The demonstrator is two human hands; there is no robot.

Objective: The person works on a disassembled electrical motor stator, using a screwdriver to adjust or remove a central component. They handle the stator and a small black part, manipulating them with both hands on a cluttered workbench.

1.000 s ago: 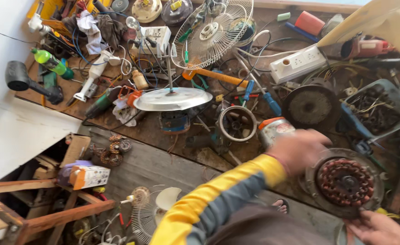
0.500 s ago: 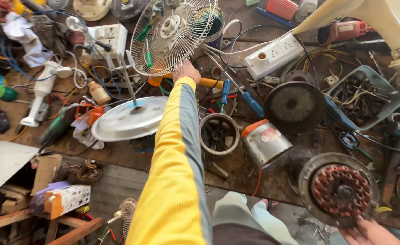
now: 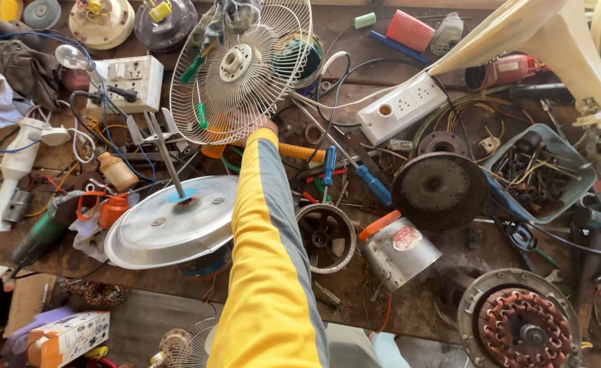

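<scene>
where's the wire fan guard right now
In the head view, the wire fan guard stands tilted at the top centre of the bench, just beyond the outstretched left hand, between the white socket box and the white power strip.

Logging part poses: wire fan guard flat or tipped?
Tipped. The wire fan guard stands tilted, lower rim by the left hand, hub facing the camera.

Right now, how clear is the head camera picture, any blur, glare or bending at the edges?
Head view: sharp and evenly daylit, with soft shadows. There is mild glare on the metal disc and the small can. Straight edges bow slightly toward the corners. The yellow sleeve hides most of the left hand at the wire fan guard.
</scene>
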